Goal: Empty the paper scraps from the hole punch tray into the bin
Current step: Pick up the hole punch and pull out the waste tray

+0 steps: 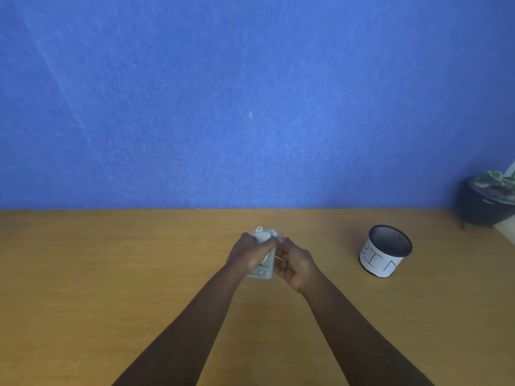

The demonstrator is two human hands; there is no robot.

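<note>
Looking down from the head camera, we hold the hole punch [262,253] just over the tabletop [111,274], mid-scene. Our left hand [245,254] wraps its grip around the punch body, pressed tight; our right hand [295,264] curls against its right side, though we cannot tell whether those fingers pinch the tray or only rest there. The bin [386,250] stands well apart to the right, a potted plant [487,200] beyond it. We judge the tray not yet freed; carrying and tipping remain.
</note>
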